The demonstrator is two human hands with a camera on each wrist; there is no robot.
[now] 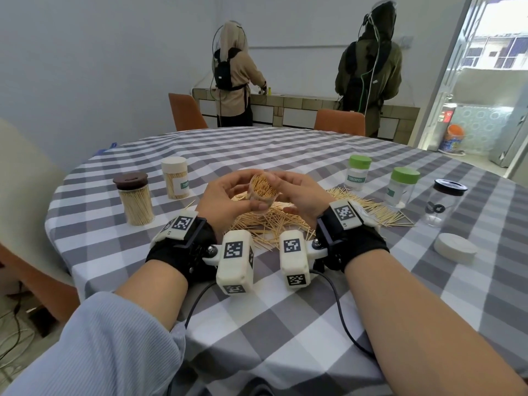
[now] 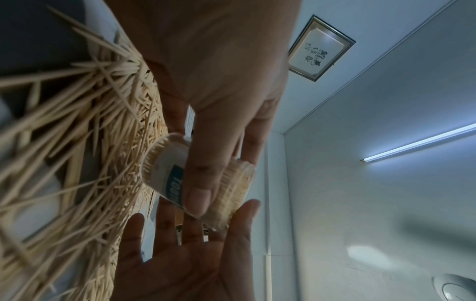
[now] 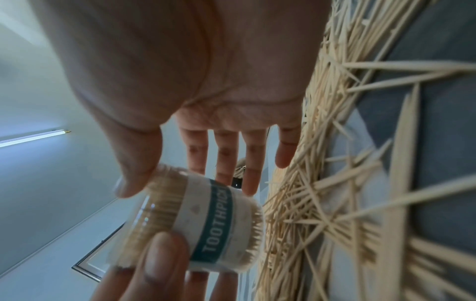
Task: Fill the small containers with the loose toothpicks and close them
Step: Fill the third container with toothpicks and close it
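Note:
A small clear container [image 1: 261, 187], open and packed with toothpicks, is held tilted above the loose toothpick pile [image 1: 271, 225] on the checked table [image 1: 285, 310]. My left hand [image 1: 240, 197] grips it, thumb on its "TOOTHPICK" label [image 2: 177, 183] and fingers behind it. My right hand [image 1: 295, 192] lies flat beside it with straight fingers [image 3: 226, 158], and its thumb touches the container [image 3: 206, 224] near the open end. In the left wrist view the right hand [image 2: 185, 244] is spread under the container [image 2: 165, 167]. A loose white lid [image 1: 455, 248] lies at the right.
At the left stand a full brown-lidded jar [image 1: 135, 202] and a full white-lidded container [image 1: 175, 178]. At the right stand two green-lidded containers [image 1: 357, 172] [image 1: 401, 187] and a black-lidded clear jar [image 1: 444, 202]. Two people stand at a far counter behind chairs.

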